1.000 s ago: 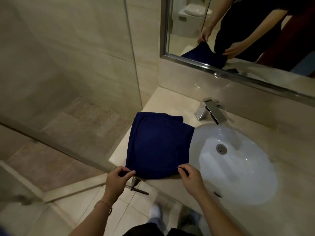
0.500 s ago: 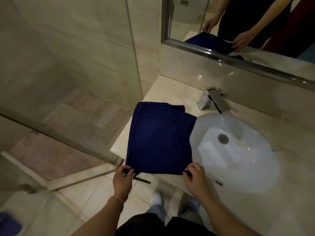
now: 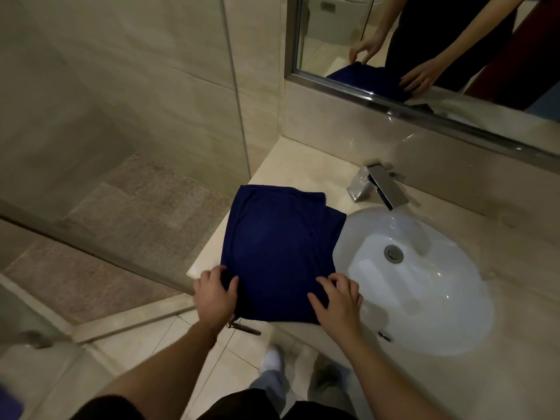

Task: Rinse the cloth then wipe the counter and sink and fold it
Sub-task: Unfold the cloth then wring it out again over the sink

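A dark blue cloth point(image 3: 278, 244), folded into a rough rectangle, lies flat on the beige counter point(image 3: 303, 165) just left of the white oval sink point(image 3: 430, 313). Its right edge reaches the sink's rim. My left hand point(image 3: 213, 295) rests on the cloth's near left corner, fingers and thumb spread over it. Over on the near right part, my right hand point(image 3: 338, 300) lies with straight, spread fingers pressing the fabric down. The near edge of the cloth between my hands hangs slightly past the counter's front.
A chrome faucet point(image 3: 378, 186) stands behind the sink, above the drain point(image 3: 394, 253). A mirror point(image 3: 348, 25) on the back wall reflects my hands and the cloth. A glass shower partition point(image 3: 236, 86) borders the counter's left end. A metal handle point(image 3: 244, 328) sticks out below the front edge.
Both hands have stopped pinching the near corners and now lie on top of the cloth's near edge. The cloth itself has stayed in place.
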